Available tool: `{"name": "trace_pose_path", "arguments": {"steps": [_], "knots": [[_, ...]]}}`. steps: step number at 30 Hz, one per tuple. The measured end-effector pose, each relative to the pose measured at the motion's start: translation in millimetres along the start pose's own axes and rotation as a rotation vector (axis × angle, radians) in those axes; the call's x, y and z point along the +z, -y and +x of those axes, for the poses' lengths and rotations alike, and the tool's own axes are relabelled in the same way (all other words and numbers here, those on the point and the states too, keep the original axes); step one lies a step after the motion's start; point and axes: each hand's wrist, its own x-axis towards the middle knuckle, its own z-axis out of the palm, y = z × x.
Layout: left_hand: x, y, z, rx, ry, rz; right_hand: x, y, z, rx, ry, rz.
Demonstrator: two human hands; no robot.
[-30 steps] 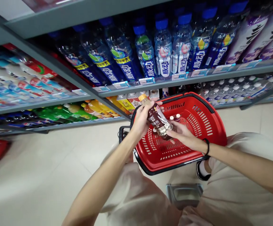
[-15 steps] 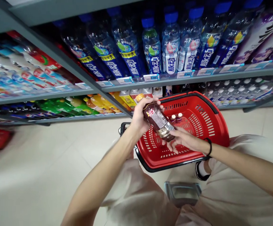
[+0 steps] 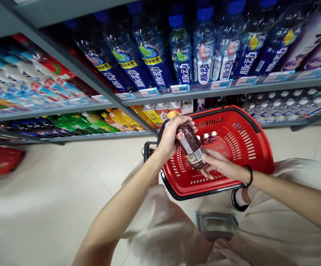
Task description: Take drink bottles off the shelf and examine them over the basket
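A dark brown drink bottle with an orange cap is tilted over the red shopping basket. My left hand is wrapped round its upper part, just below the cap. Near the base, my right hand supports it with the thumb on the label side and fingers underneath. The label with its barcode faces up towards me. Inside the basket, by its far wall, stand several small bottles with white caps, partly hidden behind the held bottle.
Shelves of blue-capped drink bottles rise in front, with price tags along the shelf edge. Lower down are clear water bottles and green soda bottles. Another red basket is at the left. A grey stool is below me.
The bottle has turned slightly in my hands, so its barcode shows more clearly. My view has shifted a little, and a shoe has come into sight at the left edge.
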Motion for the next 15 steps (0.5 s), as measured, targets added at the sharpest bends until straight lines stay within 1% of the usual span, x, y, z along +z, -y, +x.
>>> {"name": "trace_pose_path", "arguments": {"steps": [4, 9, 15], "knots": [[-0.7, 0.2, 0.8, -0.015, -0.002, 0.004, -0.7, -2.8, -0.3, 0.006, 0.014, -0.006], [-2.1, 3.1, 3.3, -0.034, 0.004, -0.014, -1.5, -2.5, -0.5, 0.005, 0.007, -0.032], [-3.0, 5.0, 3.3, -0.039, -0.002, -0.011, -0.9, -2.2, -1.1, 0.027, -0.012, -0.010]]}}
